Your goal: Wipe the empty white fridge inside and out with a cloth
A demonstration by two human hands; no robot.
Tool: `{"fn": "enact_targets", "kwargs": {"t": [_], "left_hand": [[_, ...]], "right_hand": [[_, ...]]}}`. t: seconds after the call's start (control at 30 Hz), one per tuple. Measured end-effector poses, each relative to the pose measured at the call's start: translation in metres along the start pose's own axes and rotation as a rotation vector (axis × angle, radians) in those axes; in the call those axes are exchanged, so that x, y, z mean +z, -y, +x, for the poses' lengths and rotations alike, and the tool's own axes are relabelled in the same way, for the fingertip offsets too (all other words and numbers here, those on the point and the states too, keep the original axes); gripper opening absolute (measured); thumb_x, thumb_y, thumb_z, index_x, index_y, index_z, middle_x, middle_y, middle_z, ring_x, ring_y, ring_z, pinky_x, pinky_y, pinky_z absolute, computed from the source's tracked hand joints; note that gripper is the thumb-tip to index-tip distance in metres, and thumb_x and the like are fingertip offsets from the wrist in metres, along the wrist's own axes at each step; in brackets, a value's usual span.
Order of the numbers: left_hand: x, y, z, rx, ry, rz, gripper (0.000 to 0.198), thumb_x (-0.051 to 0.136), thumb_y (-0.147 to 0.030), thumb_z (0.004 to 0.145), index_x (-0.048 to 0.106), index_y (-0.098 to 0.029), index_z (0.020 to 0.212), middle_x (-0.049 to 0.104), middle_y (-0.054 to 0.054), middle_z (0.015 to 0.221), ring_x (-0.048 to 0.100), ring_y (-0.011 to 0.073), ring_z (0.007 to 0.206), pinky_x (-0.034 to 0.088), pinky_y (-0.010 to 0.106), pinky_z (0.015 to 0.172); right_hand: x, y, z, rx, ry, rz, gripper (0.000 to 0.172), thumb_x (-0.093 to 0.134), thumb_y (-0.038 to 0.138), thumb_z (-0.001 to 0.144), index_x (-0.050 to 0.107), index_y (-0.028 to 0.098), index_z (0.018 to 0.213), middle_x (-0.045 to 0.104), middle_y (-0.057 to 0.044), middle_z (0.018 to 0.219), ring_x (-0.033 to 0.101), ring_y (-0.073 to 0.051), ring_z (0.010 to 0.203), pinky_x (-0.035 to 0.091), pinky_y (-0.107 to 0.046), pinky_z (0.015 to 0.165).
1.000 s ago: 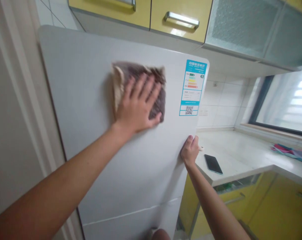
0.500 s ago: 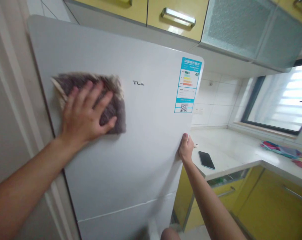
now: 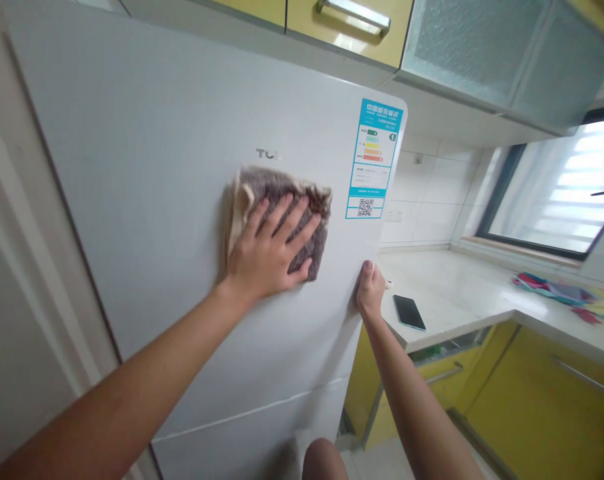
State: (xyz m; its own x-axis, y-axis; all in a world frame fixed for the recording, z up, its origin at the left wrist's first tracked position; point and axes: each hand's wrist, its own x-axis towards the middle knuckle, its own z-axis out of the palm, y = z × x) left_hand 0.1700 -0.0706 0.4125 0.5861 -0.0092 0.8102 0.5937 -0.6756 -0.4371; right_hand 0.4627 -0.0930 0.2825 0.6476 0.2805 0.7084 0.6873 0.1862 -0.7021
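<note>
My left hand (image 3: 267,257) lies with fingers spread on a brown and cream cloth (image 3: 252,179), pressing it flat against the white fridge door (image 3: 167,167). The cloth sits just below the grey lettering, partly covered by my palm and fingers. At the door's right edge, my right hand (image 3: 371,291) is closed around the side, its thumb toward the front and the other fingers hidden. Above it, a blue and white energy label (image 3: 373,160) is stuck to the door.
A dark phone (image 3: 409,312) lies on the white counter (image 3: 447,280) at right, with colourful cloths (image 3: 557,290) farther along it. Yellow cabinets (image 3: 547,393) stand below, and wall cabinets (image 3: 349,30) hang above the fridge. A knee (image 3: 325,460) shows at the bottom.
My left hand and the cloth have slid right and slightly down across the door, from left of the lettering to beneath it. My right hand stays on the edge. The view has shifted slightly.
</note>
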Motion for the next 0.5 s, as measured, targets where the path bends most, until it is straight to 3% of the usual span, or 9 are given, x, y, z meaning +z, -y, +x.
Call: {"fn": "enact_targets", "kwargs": {"t": [0.13,0.23,0.3,0.37,0.4,0.5], "left_hand": [[0.027,-0.036,-0.125,0.023,0.063,0.027,0.078,0.065,-0.051,0.097,0.043,-0.03,0.168,0.052,0.009,0.17,0.047,0.0291,0.158,0.001,0.044,0.139],[0.032,-0.034,-0.212,-0.055,0.059,0.072,0.072,0.071,-0.053,0.092,0.053,-0.04,0.16,0.07,0.004,0.152,0.059,0.0269,0.147,0.009,0.04,0.138],[0.028,-0.019,-0.251,-0.074,0.032,0.152,0.07,0.073,-0.047,0.089,0.056,-0.042,0.157,0.074,0.004,0.147,0.059,0.0275,0.147,0.013,0.042,0.138],[0.019,0.002,-0.262,-0.159,-0.028,0.233,0.081,0.075,-0.043,0.086,0.048,-0.037,0.163,0.063,0.011,0.16,0.049,0.0332,0.157,0.019,0.052,0.137],[0.013,0.013,-0.257,-0.214,-0.055,0.257,0.088,0.076,-0.042,0.086,0.042,-0.033,0.167,0.053,0.015,0.168,0.041,0.0372,0.161,0.021,0.057,0.136],[-0.012,0.046,-0.2,-0.395,-0.134,0.247,0.095,0.073,-0.041,0.088,0.031,-0.027,0.172,0.027,0.017,0.181,0.028,0.0459,0.166,0.024,0.07,0.133]], "right_hand": [[0.0,0.0,0.0,0.003,0.03,0.021,0.085,0.019,0.094,0.095,0.06,0.02,0.089,0.066,-0.01,0.086,0.058,-0.025,0.085,0.046,-0.037,0.083],[0.0,-0.001,0.001,-0.01,0.04,0.022,0.087,0.019,0.093,0.096,0.064,0.018,0.096,0.069,-0.012,0.09,0.061,-0.028,0.09,0.047,-0.039,0.086],[-0.001,0.0,0.0,-0.02,0.04,0.031,0.087,0.02,0.092,0.096,0.066,0.018,0.098,0.07,-0.013,0.092,0.062,-0.028,0.092,0.048,-0.039,0.088],[-0.001,0.001,-0.001,-0.023,0.039,0.049,0.086,0.021,0.091,0.098,0.067,0.018,0.099,0.07,-0.013,0.093,0.063,-0.029,0.094,0.048,-0.04,0.089],[-0.001,0.001,-0.002,-0.02,0.04,0.059,0.085,0.022,0.09,0.098,0.067,0.018,0.1,0.071,-0.013,0.094,0.063,-0.029,0.094,0.048,-0.04,0.089],[0.0,0.001,-0.004,-0.001,0.034,0.07,0.082,0.024,0.088,0.099,0.067,0.018,0.1,0.071,-0.014,0.095,0.064,-0.031,0.096,0.048,-0.041,0.089]]}}
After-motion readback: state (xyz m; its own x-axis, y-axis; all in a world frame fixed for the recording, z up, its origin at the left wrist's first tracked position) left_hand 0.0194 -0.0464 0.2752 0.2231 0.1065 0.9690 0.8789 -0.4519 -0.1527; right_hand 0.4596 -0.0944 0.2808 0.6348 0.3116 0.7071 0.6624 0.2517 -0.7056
